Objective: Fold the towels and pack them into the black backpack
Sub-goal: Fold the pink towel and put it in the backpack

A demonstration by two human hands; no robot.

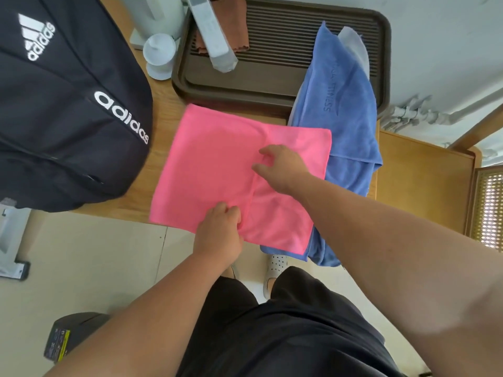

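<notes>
A pink towel (215,161) lies flat on the wooden table, its near edge hanging a little over the table's front. My left hand (220,229) pinches the pink towel at its near edge, beside a fold line. My right hand (283,165) rests on the towel's right half, fingers curled into the cloth along that fold. A blue towel (340,104) lies crumpled to the right, partly under the pink one and draped over the table edge. The black backpack (62,104) stands at the left with its zip closed.
A dark brown slatted tray (285,80) sits at the back with a brown cloth (234,25) and a grey box on it. A white cup (159,54) stands left of the tray. A wooden chair (424,180) is at the right.
</notes>
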